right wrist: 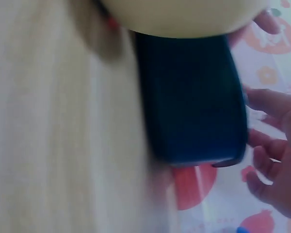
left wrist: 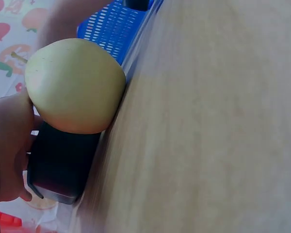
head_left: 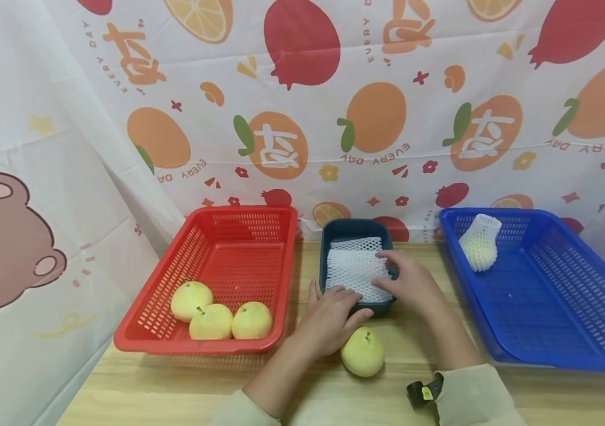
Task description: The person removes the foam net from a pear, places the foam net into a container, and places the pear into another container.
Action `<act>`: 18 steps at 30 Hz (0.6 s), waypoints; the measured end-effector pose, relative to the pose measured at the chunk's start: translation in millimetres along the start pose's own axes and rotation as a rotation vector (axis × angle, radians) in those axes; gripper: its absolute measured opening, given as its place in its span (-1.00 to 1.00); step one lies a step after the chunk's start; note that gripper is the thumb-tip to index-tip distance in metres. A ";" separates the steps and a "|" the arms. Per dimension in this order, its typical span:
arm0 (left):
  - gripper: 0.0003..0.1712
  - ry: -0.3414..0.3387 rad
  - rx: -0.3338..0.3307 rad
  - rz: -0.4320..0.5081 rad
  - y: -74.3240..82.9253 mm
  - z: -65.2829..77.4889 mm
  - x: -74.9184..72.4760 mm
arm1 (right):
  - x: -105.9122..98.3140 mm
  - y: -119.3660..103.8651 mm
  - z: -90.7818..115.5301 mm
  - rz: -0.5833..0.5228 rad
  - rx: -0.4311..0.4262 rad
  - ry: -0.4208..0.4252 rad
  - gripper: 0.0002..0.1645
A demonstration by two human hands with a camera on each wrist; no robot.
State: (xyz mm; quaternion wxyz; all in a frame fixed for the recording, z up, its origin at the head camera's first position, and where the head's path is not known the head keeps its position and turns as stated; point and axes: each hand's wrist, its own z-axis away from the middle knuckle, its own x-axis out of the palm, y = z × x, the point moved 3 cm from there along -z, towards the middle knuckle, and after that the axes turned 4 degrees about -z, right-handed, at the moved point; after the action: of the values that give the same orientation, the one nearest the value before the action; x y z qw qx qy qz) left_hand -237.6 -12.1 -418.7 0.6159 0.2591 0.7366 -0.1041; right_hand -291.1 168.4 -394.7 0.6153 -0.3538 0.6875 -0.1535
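Observation:
A dark teal bin [head_left: 357,309] on the wooden table holds white foam fruit nets [head_left: 353,273]. My left hand [head_left: 330,319] rests over its front left edge, fingertips on the nets. From the right, my right hand [head_left: 411,281] reaches over the bin's rim, thumb and forefinger spread apart at the nets' edge. A yellow-green pear [head_left: 363,352] stands on the table just in front of the bin, close to my left thumb. The left wrist view shows that pear [left wrist: 75,87] large, hiding part of the left hand.
On the left, a red basket [head_left: 201,345] contains several pears [head_left: 211,322]. A blue basket [head_left: 539,307] on the right has one pear in a foam net [head_left: 479,244]. Behind everything hangs a fruit-print cloth [head_left: 329,136]. A black strap device [head_left: 424,391] sits at my right wrist.

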 end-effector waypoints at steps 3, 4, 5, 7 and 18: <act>-0.33 -0.010 -0.003 -0.014 0.7 -0.2 -1.0 | -8.5 -9.4 2.2 0.024 -0.146 0.093 -0.54; -0.33 -0.013 -0.006 -0.015 0.9 -0.3 -1.5 | -9.5 -12.9 2.9 0.033 -0.195 0.105 -0.61; -0.33 -0.018 -0.010 -0.015 1.0 -0.3 -1.9 | -9.4 -15.6 3.7 0.043 -0.240 0.102 -0.67; -0.32 -0.020 -0.015 -0.016 1.2 -0.2 -2.2 | -6.3 -17.6 3.6 0.077 -0.309 0.075 -0.75; -0.22 -0.027 -0.021 -0.025 0.1 1.1 0.5 | 19.4 -3.3 3.6 0.253 -0.145 -0.159 -0.76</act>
State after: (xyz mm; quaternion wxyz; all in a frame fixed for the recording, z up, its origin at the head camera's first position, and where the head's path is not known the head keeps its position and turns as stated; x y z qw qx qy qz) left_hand -236.7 -12.4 -419.4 0.6273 0.2421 0.7323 -0.1077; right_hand -286.6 153.7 -407.6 0.6551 -0.3189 0.6849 0.0038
